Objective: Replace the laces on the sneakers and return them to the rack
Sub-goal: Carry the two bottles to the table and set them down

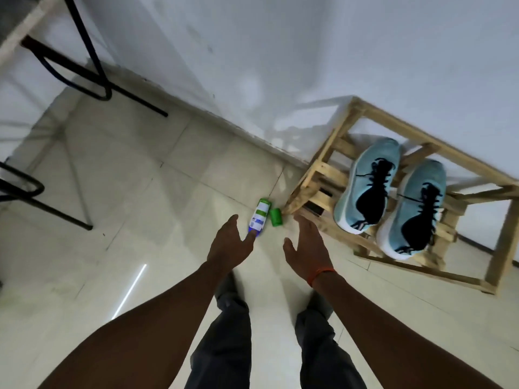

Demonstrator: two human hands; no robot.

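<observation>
2 empty hands, left hand [229, 242] and right hand [307, 248], hover near racked sneakers [390, 197].

Sneakers [390, 197] atop rack [317, 175], apparently.

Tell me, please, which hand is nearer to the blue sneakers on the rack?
Right. The right hand hovers just left of the sneakers; the left hand is farther off, by the bottle.

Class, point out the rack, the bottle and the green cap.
rack [502, 242]: head view, a bare wooden leg.
bottle [259, 216]: head view, middle of its white label.
green cap [275, 217]: head view, its side.
</observation>
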